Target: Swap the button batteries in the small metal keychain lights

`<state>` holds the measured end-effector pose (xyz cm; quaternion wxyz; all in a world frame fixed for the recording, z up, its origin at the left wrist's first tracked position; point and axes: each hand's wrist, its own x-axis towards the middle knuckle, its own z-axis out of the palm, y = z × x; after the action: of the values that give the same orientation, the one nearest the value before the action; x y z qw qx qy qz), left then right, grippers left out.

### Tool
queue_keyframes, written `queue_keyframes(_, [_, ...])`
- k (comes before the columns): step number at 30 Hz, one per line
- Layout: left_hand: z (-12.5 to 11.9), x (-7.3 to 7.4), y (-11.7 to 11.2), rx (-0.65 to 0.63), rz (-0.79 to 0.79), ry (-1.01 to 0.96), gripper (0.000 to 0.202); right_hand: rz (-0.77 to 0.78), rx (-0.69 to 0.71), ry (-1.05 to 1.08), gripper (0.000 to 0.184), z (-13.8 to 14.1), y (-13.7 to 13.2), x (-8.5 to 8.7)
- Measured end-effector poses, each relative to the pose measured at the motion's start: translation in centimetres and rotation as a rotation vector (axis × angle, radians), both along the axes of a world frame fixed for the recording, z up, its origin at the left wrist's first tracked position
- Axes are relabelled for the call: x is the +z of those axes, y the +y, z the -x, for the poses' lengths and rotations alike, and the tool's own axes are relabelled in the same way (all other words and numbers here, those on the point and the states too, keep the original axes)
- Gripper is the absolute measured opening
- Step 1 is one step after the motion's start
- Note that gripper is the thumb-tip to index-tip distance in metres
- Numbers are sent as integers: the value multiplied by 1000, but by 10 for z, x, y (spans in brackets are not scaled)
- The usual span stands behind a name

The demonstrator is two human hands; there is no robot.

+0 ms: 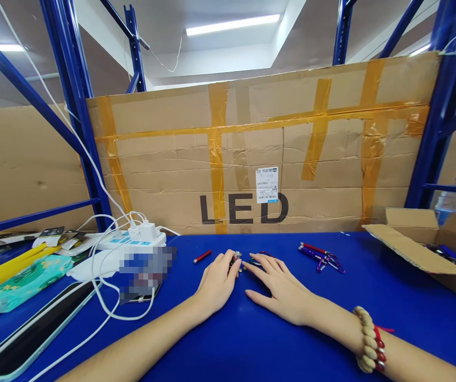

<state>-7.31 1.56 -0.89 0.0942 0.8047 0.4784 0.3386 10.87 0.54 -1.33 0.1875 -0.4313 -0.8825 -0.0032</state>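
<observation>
My left hand (216, 281) is closed, fingertips pinched at a small silver-and-dark piece (237, 255) whose kind I cannot make out. Just to its right, my right hand (279, 289) lies low over the table, fingers spread. Its fingertips partly cover a few small pieces, among them a red one (267, 254) and a dark one (255, 262). A short red metal tube (202, 257) lies left of my left hand. Beyond my right hand lie slim red and purple tubes (315, 250) with purple carabiner-like clips (327, 263).
On the blue table (220, 345), a power strip (132, 240) with white cables (104, 289) and a blurred-out patch are at left, near yellow and green packages (20, 284). An open cardboard box (406, 249) stands at right. A taped cardboard sheet (164, 175) closes the back.
</observation>
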Motion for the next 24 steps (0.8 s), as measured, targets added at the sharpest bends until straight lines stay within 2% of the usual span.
queue_keyframes(5, [-1, 2, -2, 14, -3, 21, 23, 19, -6, -6, 57, 1, -2, 3])
queue_keyframes(11, [-1, 2, -3, 21, 3, 26, 23, -60, -5, 51, 28, 3, -5, 8])
queue_keyframes(14, [-1, 2, -2, 1, -1, -1, 24, -110, -13, 72, 23, 4, -4, 7])
queue_keyframes(17, [1, 1, 2, 1, 10, -137, 25, -117, -21, 67, 23, 3, -2, 6])
queue_keyframes(21, [6, 1, 10, 125, -6, -374, 27, -120, -21, 82, 18, 2, 1, 5])
queue_keyframes(24, [8, 0, 13, 185, -20, -425, 28, -109, -23, 113, 16, 1, 2, 5])
